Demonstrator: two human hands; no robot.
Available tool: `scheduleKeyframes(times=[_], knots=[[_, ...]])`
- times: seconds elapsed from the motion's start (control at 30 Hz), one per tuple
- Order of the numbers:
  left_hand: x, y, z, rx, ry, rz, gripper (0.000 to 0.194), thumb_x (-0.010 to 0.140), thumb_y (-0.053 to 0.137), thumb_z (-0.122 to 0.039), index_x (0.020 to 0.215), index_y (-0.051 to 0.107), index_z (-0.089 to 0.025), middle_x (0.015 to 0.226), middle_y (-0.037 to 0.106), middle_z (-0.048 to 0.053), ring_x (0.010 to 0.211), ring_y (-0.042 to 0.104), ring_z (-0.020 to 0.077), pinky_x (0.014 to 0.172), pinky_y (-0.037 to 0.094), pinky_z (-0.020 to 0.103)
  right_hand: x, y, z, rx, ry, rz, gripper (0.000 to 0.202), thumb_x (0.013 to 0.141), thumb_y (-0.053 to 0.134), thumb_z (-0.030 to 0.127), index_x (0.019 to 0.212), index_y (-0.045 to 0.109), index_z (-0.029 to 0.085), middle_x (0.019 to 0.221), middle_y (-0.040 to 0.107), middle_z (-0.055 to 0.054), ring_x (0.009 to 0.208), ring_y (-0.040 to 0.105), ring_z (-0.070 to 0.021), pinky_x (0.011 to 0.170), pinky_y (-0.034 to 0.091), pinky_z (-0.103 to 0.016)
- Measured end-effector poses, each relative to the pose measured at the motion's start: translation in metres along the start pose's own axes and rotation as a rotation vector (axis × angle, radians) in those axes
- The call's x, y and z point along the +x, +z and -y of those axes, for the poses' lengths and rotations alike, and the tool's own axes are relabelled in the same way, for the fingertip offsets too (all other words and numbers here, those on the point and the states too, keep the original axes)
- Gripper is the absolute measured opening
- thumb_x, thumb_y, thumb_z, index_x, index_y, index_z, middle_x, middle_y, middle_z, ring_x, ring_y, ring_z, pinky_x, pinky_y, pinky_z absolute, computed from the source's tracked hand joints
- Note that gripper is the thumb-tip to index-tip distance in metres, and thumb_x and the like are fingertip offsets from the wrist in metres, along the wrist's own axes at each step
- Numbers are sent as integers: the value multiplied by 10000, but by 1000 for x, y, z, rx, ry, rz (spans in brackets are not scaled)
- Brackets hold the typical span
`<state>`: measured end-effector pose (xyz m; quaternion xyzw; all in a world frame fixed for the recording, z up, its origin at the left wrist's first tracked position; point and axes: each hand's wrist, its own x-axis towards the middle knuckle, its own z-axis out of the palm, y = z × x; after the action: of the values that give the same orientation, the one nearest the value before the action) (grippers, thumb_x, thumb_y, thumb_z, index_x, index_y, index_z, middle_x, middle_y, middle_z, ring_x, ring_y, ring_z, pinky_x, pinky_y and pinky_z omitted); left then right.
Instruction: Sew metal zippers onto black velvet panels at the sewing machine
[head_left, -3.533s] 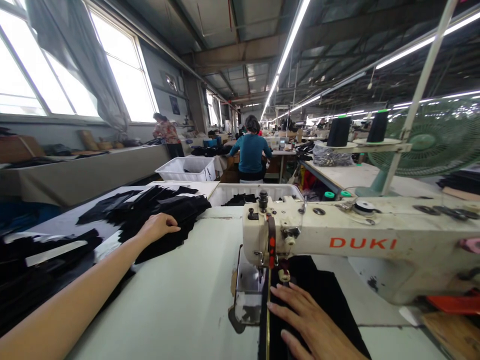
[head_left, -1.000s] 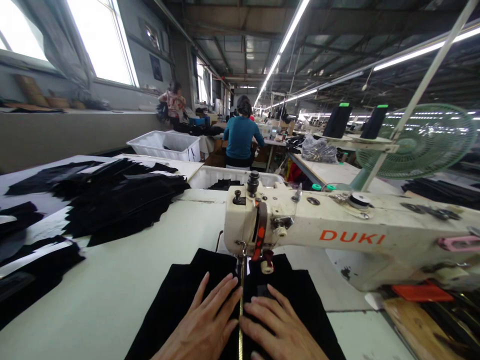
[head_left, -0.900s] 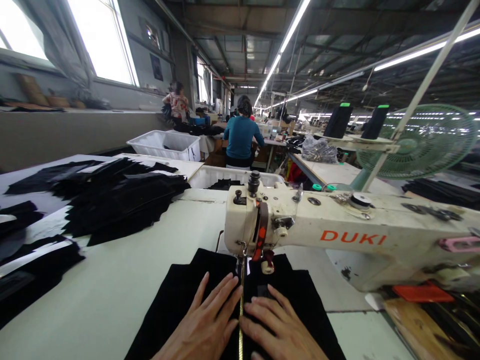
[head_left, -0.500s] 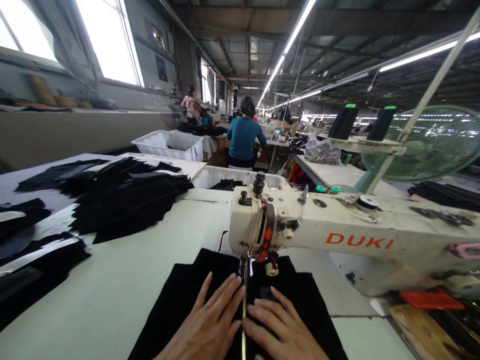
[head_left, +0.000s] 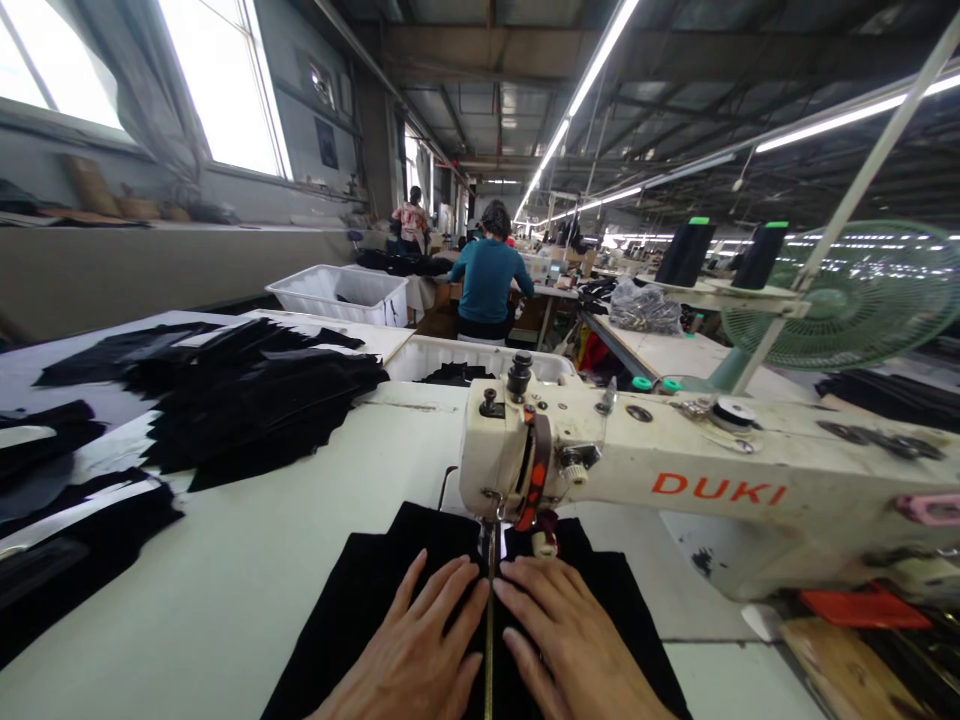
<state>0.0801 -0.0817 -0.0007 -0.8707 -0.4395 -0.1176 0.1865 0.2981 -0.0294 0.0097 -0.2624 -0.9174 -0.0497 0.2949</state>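
Note:
Black fabric [head_left: 337, 610] lies spread on the sewing table, its far edge under the head of a sewing machine [head_left: 600, 450]. Down its middle runs a narrow gold-toned zipper [head_left: 490, 640], which leads up to the presser foot [head_left: 489, 537]. My left hand [head_left: 420, 640] rests flat on the fabric left of the zipper, fingers stretched toward the foot. On the other side my right hand [head_left: 562, 630] lies flat too, fingertips close beside the zipper near the foot. The needle itself is too small to make out.
Stacks of black cut pieces [head_left: 262, 390] cover the table's left side. Beyond the machine stand white plastic bins [head_left: 337, 285]. Thread cones [head_left: 686, 250] and a green fan [head_left: 847, 290] are at right. A person in a teal top [head_left: 491, 280] sits ahead, back turned.
My right hand has slid forward along the fabric toward the presser foot. My left hand stays almost in place. In the distance, a person in a patterned top has shifted right.

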Motion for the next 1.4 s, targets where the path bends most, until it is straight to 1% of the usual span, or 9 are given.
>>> scheduleKeyframes(times=[0.13,0.33,0.53,0.73,0.8,0.93,1.07,1.23,1.4], knots=[[-3,8,2,7,18,-12,498,869,540,-222,1358,541,-126,1341,630,103,1256,573,249,1037,498,437,-5,9,-4,-32,-41,24,311,1018,491,249,1299,616,202,1242,683,-25,1106,662,-198,986,547,-338],[-6,22,5,56,48,-89,533,855,524,-211,1384,522,-146,1400,586,93,1309,525,241,1140,367,419,-9,14,-5,-56,-65,42,328,990,502,212,1293,615,159,1252,678,-45,1124,649,-198,1022,519,-333],[-6,24,4,47,33,-83,555,856,515,-194,1409,496,-153,1417,573,87,1330,504,238,1158,336,423,-9,17,-6,-46,-57,50,362,972,512,201,1323,595,163,1258,675,-45,1126,648,-204,1012,533,-357],[-7,26,3,-16,10,-72,580,862,512,-174,1439,457,-149,1434,557,83,1368,461,235,1178,300,430,-8,13,-9,-30,-69,94,416,974,519,199,1389,545,199,1278,665,-37,1153,638,-197,1052,495,-341],[-4,25,3,-17,-1,-57,576,872,515,-178,1444,452,-147,1439,552,86,1368,462,237,1164,327,436,-6,10,-10,-23,-69,96,388,982,513,199,1366,562,199,1282,663,-36,1164,631,-190,1068,477,-336],[5,23,5,-18,-25,-28,542,915,511,-215,1447,444,-141,1455,530,110,1362,471,257,1096,423,476,0,7,-14,-1,-27,36,361,989,491,178,1342,565,189,1293,655,-49,1189,615,-184,1089,458,-356],[10,27,6,-43,-55,-51,542,926,501,-209,1457,422,-136,1455,526,130,1382,441,278,1095,411,518,1,10,-19,10,-16,58,372,991,494,170,1359,544,193,1283,661,-44,1186,617,-192,1107,442,-391],[10,30,7,-29,-45,-68,537,937,513,-228,1458,421,-134,1428,549,147,1363,469,274,1090,422,494,1,12,-20,7,-18,33,375,994,494,174,1367,532,193,1258,674,-45,1157,634,-194,1099,450,-396],[12,19,6,-40,-62,-93,593,959,493,-225,1528,329,-189,1409,572,113,1339,499,258,1086,442,454,4,8,-21,22,-27,8,361,993,486,166,1347,541,201,1242,682,-41,1144,639,-182,1100,446,-371]])
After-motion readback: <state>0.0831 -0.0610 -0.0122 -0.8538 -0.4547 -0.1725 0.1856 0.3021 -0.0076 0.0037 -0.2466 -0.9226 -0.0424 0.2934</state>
